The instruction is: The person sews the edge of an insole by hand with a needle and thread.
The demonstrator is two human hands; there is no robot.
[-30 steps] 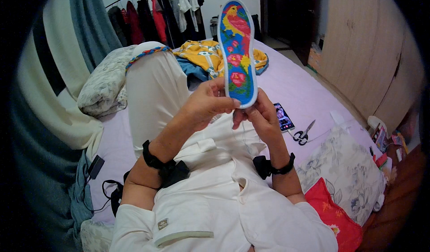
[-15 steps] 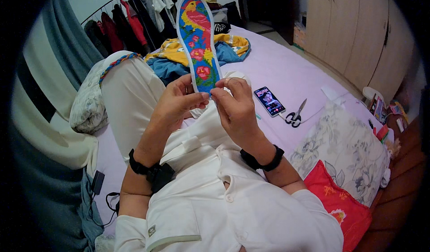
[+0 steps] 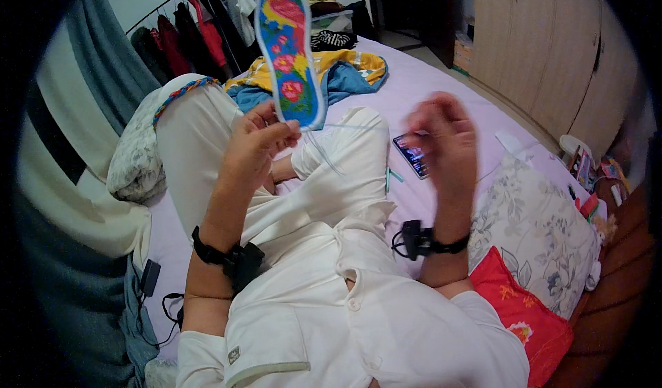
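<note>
My left hand (image 3: 258,143) pinches the heel end of an embroidered shoe insole (image 3: 290,53), holding it up before me. The insole has a white rim and a bright stitched bird with pink flowers on blue. From its heel a thin pale thread (image 3: 365,126) stretches right toward my right hand (image 3: 445,136), and a slack loop hangs beneath. My right hand is raised apart from the insole, blurred by motion, its fingers drawn together on the thread. Whether a needle is there cannot be made out.
I sit cross-legged on a bed with a pale lilac sheet (image 3: 358,98). A lit phone (image 3: 409,155) lies partly behind my right hand. Floral pillow (image 3: 531,229) and red cushion (image 3: 514,312) are at right; a yellow and blue cloth (image 3: 352,74) lies beyond my legs.
My right hand has moved away from the insole to the right, drawing the thread out. The insole and left hand have shifted slightly left. The scissors are now hidden behind my right arm.
</note>
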